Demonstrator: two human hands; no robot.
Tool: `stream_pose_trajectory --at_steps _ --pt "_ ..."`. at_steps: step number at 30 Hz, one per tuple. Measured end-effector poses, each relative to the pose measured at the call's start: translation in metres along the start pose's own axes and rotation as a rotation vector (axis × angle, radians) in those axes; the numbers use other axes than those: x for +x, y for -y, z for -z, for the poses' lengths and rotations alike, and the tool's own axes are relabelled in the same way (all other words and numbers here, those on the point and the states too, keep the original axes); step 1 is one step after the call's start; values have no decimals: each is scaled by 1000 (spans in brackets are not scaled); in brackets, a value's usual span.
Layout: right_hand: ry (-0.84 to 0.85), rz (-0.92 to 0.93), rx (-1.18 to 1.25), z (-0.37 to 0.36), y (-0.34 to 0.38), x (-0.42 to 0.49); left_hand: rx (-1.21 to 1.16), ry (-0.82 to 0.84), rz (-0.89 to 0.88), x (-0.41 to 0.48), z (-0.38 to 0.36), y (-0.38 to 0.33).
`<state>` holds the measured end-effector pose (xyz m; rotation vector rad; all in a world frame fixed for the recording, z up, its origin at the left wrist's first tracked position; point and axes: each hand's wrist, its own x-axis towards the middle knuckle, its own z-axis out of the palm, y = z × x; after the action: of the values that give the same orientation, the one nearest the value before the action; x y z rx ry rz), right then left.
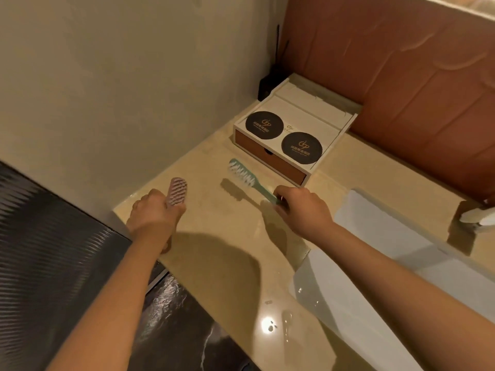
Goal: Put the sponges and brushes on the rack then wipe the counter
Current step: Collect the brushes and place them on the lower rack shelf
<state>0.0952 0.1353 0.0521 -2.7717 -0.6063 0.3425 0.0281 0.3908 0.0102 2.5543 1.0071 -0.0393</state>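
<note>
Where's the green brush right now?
In the head view, the green brush is centre frame, its handle gripped by the right hand, its bristled head just in front of the white drawer box on the counter.

Far coaster (264, 125) and near coaster (301, 148), both black discs lying on the box (308, 111), are each showing a gold swirl logo with one line of Chinese characters under it. The characters are blurring out and can't be read. A small gold logo (289, 128) is showing on the box top between them, also unreadable.
</note>
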Motion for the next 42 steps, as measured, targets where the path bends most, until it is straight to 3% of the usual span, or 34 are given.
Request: stream_pose_trajectory --at_steps 3,7,19,30,37,42 --pt "47 -70 132 8 -14 -34 -102 17 -82 -26 11 -19" --pt "-11 -176 356 15 -41 -85 -350 134 -184 -71 18 -52" --pt "-221 -443 948 27 -86 -231 -864 733 -397 -232 -17 -154" --pt "-414 -570 1130 31 -126 -334 -894 960 -356 -354 -61 -220" --pt "-501 -575 1163 30 -159 -381 -811 961 -408 -407 -85 -258" --pt "-604 -677 1116 25 -187 -401 -782 997 -487 -443 -97 -285"
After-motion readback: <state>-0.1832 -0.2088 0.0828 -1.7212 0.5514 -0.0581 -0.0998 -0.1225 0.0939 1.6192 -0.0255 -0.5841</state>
